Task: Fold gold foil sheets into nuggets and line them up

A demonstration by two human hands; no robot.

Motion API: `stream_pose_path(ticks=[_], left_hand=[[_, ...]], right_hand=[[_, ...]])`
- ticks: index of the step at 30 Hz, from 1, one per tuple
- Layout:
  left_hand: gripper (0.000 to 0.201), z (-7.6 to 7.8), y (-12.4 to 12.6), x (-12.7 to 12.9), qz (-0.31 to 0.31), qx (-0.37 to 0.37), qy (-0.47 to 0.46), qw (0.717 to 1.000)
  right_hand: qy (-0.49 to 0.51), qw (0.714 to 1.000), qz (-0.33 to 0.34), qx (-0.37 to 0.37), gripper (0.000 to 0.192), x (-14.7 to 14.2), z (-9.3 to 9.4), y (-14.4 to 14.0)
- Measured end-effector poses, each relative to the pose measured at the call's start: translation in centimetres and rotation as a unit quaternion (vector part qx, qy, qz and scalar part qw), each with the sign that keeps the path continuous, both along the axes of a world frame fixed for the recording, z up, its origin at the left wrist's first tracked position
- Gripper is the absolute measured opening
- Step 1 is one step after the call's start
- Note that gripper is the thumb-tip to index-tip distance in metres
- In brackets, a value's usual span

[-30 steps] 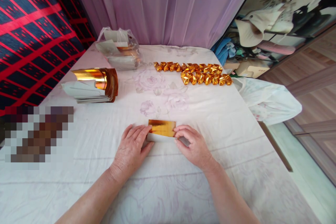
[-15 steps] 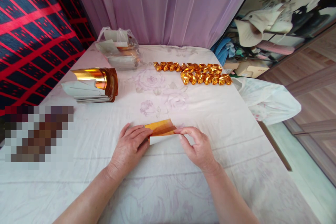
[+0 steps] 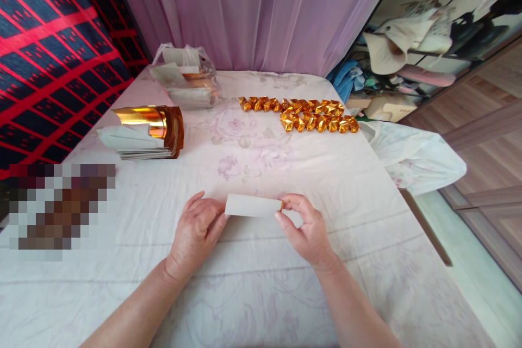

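A strip of folded foil paper (image 3: pixel 253 205) is held level between my two hands, its white back facing me and a sliver of gold at the right end. My left hand (image 3: pixel 199 223) pinches its left end; some of those fingers are behind the paper. At the right end, the thumb and index finger of my right hand (image 3: pixel 305 228) grip the paper. Beyond, to the left, lies a curved stack of gold foil sheets (image 3: pixel 175 133) with white backs. Folded gold foil pieces (image 3: pixel 318 121) stand in two rows at the far right of the table.
A clear plastic bag (image 3: pixel 190 79) with more paper sits at the back left. The cloth-covered table (image 3: pixel 261 293) ends on the right beside a white plastic bag (image 3: pixel 424 155). A purple curtain (image 3: pixel 253 11) hangs behind. Shelves with a cap (image 3: pixel 389 46) stand at the right.
The paper has turned from gold side showing and partly open to a narrow strip with its white back toward me. My left fingers have moved from its top to its left end.
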State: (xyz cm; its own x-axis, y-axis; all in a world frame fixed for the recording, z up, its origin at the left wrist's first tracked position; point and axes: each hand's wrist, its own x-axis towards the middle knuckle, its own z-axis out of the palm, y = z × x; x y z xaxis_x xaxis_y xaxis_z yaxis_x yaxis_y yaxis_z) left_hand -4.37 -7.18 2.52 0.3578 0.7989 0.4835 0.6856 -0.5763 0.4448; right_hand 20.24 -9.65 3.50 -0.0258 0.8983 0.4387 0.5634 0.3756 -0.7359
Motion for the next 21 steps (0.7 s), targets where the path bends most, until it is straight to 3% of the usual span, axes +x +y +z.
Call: stream_pose_path(ticks=[4,11,21], left_hand=[[0.014,0.0,-0.2,0.1,0.004,0.003,-0.052,0.999],[0.013,0.4,-1.1,1.2,0.004,-0.059,-0.115,0.992],[0.018,-0.5,-0.8,1.3,0.028,-0.097,-0.029,0.994]], right_hand=[[0.006,1.000,0.006,-0.002,0.023,-0.4,0.2,-0.2],[0.047,0.998,-0.029,-0.017,0.012,-1.2,-0.3,-0.4],[0.018,0.993,-0.077,-0.089,0.012,-1.4,-2.2,0.2]])
